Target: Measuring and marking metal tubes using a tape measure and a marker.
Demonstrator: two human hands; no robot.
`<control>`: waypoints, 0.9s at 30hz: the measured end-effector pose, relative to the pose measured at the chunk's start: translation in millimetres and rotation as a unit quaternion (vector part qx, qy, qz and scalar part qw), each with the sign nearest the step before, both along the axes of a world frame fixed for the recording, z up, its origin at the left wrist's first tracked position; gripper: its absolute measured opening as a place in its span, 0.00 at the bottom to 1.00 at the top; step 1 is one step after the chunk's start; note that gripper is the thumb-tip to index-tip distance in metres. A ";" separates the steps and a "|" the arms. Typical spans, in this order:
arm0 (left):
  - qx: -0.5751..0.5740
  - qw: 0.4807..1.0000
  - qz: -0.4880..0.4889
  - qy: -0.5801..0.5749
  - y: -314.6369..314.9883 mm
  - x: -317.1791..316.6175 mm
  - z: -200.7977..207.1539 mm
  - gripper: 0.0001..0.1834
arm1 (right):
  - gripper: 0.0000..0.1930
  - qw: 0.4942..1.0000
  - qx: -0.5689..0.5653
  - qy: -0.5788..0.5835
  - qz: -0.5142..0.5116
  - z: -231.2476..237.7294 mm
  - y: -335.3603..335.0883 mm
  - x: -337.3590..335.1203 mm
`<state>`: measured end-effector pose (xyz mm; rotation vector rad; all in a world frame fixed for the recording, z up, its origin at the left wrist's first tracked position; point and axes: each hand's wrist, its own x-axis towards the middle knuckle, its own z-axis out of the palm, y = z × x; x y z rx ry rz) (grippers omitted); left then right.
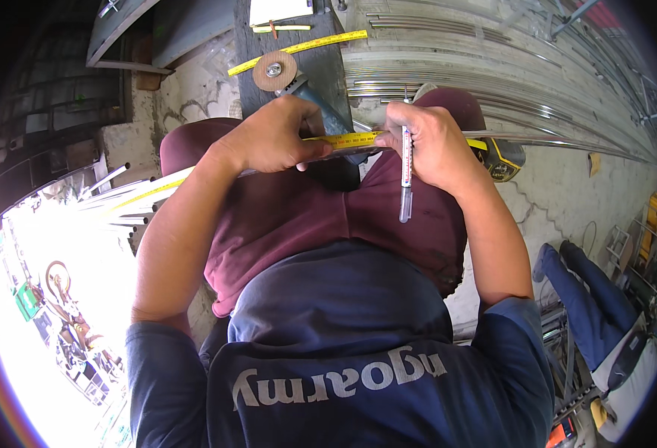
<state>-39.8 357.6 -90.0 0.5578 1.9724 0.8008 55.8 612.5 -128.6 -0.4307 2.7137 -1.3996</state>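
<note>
Across my lap runs a thin shiny metal tube (567, 140), with the yellow blade of a tape measure (352, 140) laid along it. My left hand (276, 138) is closed, pinching the blade and tube between thumb and fingers. A white marker pen (407, 160) with a grey cap end pointing toward me is gripped in my right hand (433, 145). That hand's fingertips also press at the blade. The tape's black and yellow case (505, 160) sits just right of my right hand. Beyond my hands lies an angle grinder (317, 104) with a brown disc (275, 71).
The grinder rests on a dark board (252, 97), alongside a yellow measuring strip (306, 51) and white paper (280, 9). Many metal tubes (448, 82) lie on the floor at far right. More tube ends (138, 220) stick out at left. Another person's dark trousers (593, 306) show at right.
</note>
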 end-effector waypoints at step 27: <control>0.027 0.999 0.017 -0.015 -6.3 2.7 -8.4 0.13 | 0.37 0.930 0.188 0.095 -0.300 -12.8 84.5 94.2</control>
